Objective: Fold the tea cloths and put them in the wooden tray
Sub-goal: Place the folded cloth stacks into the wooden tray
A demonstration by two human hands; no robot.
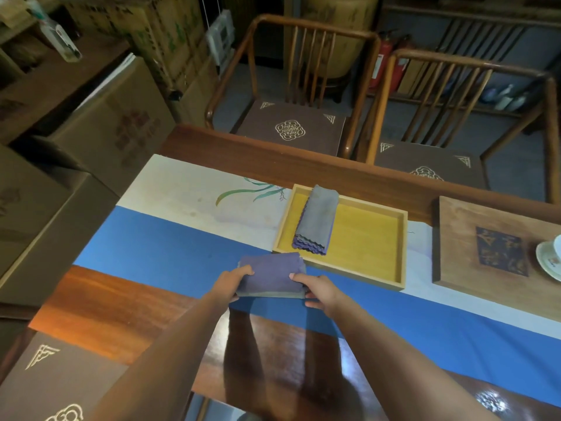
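A folded purple tea cloth (271, 275) lies on the blue table runner, just in front of the wooden tray's near left corner. My left hand (230, 282) grips its left edge and my right hand (317, 290) grips its right edge. The wooden tray (364, 278) has a yellow floor and sits behind the cloth on the runner. Inside it, along its left side, lies a stack of folded grey and purple cloths (317, 221) with scalloped edges.
A square wooden board (473, 247) with a dark inlay sits right of the tray, with a white cup and saucer (551, 259) at the frame's right edge. Two wooden chairs (303, 86) stand behind the table. Cardboard boxes (100, 126) are stacked at the left.
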